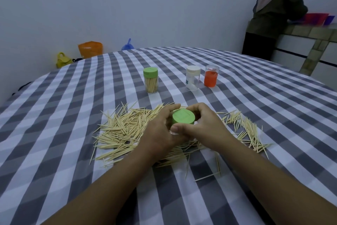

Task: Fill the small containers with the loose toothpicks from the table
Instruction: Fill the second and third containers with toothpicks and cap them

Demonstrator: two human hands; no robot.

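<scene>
Head view: both hands, left (pixel 160 130) and right (pixel 204 126), gripped a green-lidded jar (pixel 183 120); one jar (pixel 150 80) stood filled, many toothpicks (pixel 124 130) remained.

Beyond table's far-left edge: yellow bag (pixel 63 60), orange bag (pixel 90 49), blue bag (pixel 128 45). Far right: person (pixel 273 15) at tiled counter (pixel 310 33).

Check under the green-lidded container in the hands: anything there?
Loose toothpicks spread on the checked cloth around and below the container. The left hand and right hand hide its body and contents.
</scene>
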